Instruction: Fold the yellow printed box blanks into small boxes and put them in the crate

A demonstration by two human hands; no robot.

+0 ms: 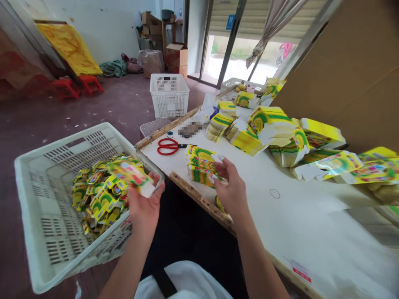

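Note:
A small yellow carton (pixel 135 176), blurred by motion, is in my left hand (pixel 146 203) over the near rim of a white plastic crate (pixel 40 199). A heap of similar small yellow-green cartons (pixel 104 195) lies inside that crate. On the white table (pixel 264 232), my right hand (pixel 230 185) has its thumb and fingers about the right end of a stack of flat yellow cartons (pixel 199 164). Just beyond the stack lie red-handled scissors (pixel 168 146), their blade tips partly covered by it. Below my right hand, another yellow piece (pixel 219 203) shows at the table edge.
Bundles of yellow cartons (pixel 271 120) line the table's far side, against a large brown cardboard panel (pixel 343 79). A rubber band (pixel 274 193) lies on the tabletop. Wooden strips (pixel 199 199) border the table. Beyond it stands another white crate (pixel 170 97); red stools (pixel 90 84) are farther left.

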